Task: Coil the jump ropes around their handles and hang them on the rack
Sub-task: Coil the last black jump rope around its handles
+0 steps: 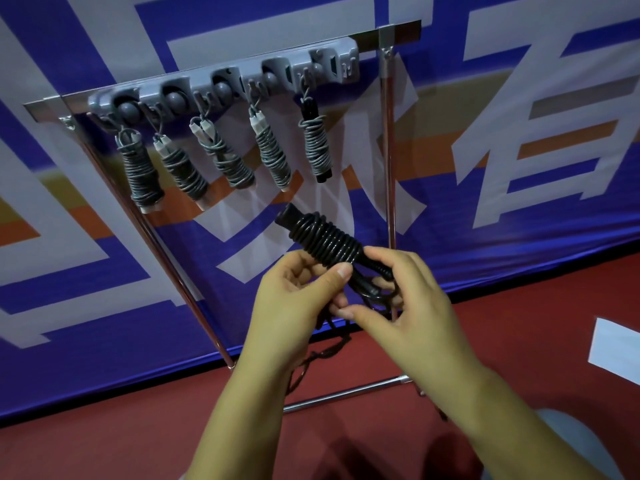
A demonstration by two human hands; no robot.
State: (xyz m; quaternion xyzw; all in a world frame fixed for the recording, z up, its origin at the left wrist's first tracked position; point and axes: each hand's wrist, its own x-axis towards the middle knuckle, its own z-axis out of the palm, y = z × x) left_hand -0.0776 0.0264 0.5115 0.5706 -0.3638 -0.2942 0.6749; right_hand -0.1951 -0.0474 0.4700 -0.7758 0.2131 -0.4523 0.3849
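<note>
A black jump rope point(323, 239) is coiled tightly round its handles, which point up and left toward the rack. My left hand point(294, 299) grips the lower end of the coiled handles, thumb on top. My right hand point(405, 306) pinches the loose black rope end beside the coil. A short tail of rope point(311, 362) dangles below my hands. The grey hook rack point(221, 84) sits on a metal bar above, and several coiled grey ropes point(270, 154) hang from it.
The rack's metal frame point(388, 150) stands on a red floor point(104, 438) before a blue and white banner point(519, 133). A metal base bar point(346, 393) lies under my arms. A white sheet point(616, 348) lies at the right.
</note>
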